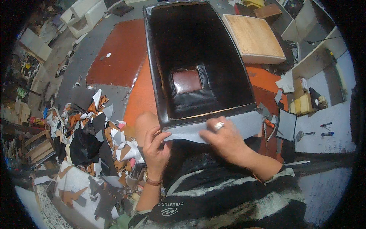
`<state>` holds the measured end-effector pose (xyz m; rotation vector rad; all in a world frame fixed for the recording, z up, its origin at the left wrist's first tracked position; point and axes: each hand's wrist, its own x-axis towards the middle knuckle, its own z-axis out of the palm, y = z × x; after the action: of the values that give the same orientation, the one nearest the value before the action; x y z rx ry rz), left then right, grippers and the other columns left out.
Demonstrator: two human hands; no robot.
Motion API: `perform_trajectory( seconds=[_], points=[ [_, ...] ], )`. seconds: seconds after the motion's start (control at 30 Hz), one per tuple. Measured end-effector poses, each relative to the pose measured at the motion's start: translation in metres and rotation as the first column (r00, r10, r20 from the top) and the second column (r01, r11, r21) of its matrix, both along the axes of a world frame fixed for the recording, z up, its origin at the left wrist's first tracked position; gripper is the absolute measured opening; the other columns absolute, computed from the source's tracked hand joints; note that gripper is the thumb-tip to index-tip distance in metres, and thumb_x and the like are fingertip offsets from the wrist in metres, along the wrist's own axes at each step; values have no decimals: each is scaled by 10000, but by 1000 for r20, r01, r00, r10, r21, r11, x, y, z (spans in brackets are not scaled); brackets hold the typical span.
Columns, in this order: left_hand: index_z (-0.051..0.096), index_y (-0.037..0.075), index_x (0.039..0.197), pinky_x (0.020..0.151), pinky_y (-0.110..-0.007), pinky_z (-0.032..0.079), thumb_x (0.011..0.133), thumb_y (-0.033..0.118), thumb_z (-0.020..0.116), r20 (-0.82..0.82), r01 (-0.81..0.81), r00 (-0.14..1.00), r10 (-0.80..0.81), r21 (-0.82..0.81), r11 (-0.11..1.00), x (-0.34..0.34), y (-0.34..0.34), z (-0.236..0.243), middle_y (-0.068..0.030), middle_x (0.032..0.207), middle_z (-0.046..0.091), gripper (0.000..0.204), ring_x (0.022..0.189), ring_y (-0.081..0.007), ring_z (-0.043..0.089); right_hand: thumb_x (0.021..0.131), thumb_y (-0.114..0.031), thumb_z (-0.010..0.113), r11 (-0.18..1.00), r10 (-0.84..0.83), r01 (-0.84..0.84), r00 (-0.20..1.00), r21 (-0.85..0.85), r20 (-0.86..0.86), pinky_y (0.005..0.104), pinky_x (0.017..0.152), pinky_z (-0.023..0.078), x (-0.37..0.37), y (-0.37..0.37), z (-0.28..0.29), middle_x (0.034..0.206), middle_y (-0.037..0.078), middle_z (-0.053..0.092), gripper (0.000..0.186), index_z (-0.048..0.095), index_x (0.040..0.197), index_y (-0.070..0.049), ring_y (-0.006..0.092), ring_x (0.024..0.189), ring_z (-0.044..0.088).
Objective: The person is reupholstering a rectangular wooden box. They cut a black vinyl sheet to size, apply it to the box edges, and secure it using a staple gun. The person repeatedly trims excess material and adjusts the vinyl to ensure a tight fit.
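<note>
A large black upholstered panel (187, 42) with raised rims lies in front of me, its near end at my lap. Along that end runs a strip of grey backing material (248, 123), hanging loose with a wavy lower edge. My left hand (155, 152) pinches the strip's left corner between thumb and fingers. On the middle of the strip rests my right hand (228, 143), fingers curled, a ring on one finger; whatever is under those fingers is hidden. A square reddish-brown patch (187, 81) shows in the black covering, and a thin wooden edge (217, 112) shows near the strip.
Offcuts (114, 143) pile up at my left. A wood-topped box (253, 38) stands at the far right. Nearer on the right are a yellow block (302, 105) and small tools (326, 129) on a pale board (320, 143). Brown sheeting (118, 53) lies at the far left.
</note>
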<state>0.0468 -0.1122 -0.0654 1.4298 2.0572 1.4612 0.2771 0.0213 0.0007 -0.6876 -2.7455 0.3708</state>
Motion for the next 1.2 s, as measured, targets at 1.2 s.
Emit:
perform_trajectory(
  seconds=[1.2],
  points=[
    [611, 17, 918, 717, -251, 575, 993, 60, 780, 559, -76, 807, 191, -222, 972, 0, 19, 35, -22, 862, 633, 190, 759, -105, 672, 926, -279, 873, 331, -692, 265, 721, -906, -42, 285, 728, 522, 152, 117, -32, 853, 0, 723, 271, 719, 925, -56, 101, 793, 653]
  ],
)
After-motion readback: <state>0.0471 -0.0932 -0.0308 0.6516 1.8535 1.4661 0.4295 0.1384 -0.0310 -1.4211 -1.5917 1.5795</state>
